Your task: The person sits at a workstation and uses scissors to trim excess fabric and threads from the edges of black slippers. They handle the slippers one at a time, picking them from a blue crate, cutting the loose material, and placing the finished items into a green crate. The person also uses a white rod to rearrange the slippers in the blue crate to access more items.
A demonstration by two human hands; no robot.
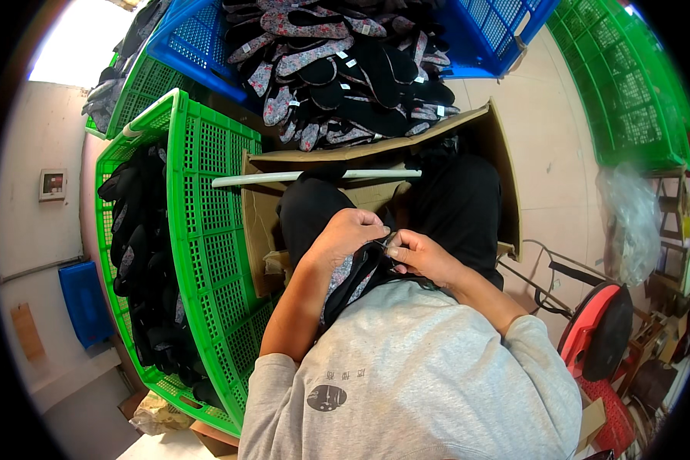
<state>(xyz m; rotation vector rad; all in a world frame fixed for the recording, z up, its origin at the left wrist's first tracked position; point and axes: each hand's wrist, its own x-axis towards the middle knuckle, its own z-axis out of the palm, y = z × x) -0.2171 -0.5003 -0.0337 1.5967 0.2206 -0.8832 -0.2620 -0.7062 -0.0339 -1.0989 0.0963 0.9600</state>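
Two bare hands meet over the lap of a seated person in a grey sweatshirt, fingers pinched together on a floral-lined black fabric shoe upper (353, 277): the left hand (346, 234) curls over its top, the right hand (420, 255) nips its edge just beside. A brown cardboard box (506, 176) stands open beyond the knees. Alongside on the left, a green plastic lattice crate (207, 230) holds dark pieces; ahead, a blue plastic crate (491, 31) brims with similar uppers.

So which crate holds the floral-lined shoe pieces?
The blue crate ahead, heaped with floral shoe pieces; the green crate at left holds mostly black ones.
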